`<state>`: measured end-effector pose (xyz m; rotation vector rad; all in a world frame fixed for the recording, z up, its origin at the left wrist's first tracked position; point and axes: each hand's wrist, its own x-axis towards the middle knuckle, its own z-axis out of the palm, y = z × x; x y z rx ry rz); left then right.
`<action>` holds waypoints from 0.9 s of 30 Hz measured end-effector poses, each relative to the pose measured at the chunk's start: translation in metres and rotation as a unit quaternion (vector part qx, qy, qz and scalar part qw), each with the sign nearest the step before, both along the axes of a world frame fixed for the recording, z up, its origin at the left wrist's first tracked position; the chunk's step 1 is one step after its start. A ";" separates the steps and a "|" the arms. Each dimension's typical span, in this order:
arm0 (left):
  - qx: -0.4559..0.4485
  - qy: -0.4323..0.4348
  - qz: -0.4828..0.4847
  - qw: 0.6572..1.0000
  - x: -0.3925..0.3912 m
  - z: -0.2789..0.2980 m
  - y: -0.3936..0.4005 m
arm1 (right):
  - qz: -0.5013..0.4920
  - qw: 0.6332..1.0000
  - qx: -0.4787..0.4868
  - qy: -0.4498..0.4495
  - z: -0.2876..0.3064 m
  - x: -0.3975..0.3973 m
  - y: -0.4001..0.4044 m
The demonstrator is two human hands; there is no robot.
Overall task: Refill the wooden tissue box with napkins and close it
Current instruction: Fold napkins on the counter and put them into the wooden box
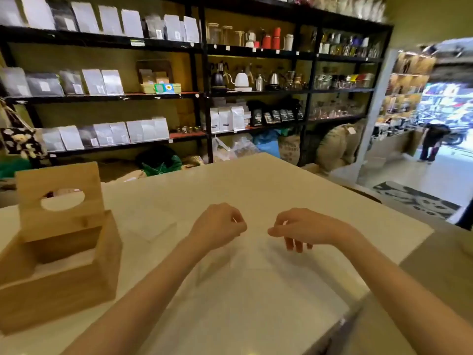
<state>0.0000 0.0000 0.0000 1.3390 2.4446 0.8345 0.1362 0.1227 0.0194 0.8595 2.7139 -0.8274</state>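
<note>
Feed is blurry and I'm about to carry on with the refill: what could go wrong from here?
1. The wooden tissue box has its lid standing upright; a knock while loading could drop it shut.
2. The napkin stack is white on a white table, so its edges are easy to misjudge.
3. Left hand and right hand look curled; whether either holds anything is unclear.

Premises: retail shop selling coffee and brewing gear.

Black metal shelves [204, 93] cover the back wall, with small price tags along their edges. The left bays carry rows of sealed white and grey bags [102, 82]; the right bays carry kettles [240, 80], glass jars [220, 34], red flasks [271, 38] and glassware [332, 108]. Burlap sacks [335, 144] lie on the floor under the shelves. A pale bench [256, 185] stands in front. An open doorway [440, 149] at the right gives onto a street, where a person [432, 142] stands.
</note>
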 end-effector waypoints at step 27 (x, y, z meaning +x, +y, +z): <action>0.153 0.113 -0.002 0.982 0.004 -0.014 -0.033 | -0.057 0.935 -0.022 0.350 -0.049 -0.014 -0.004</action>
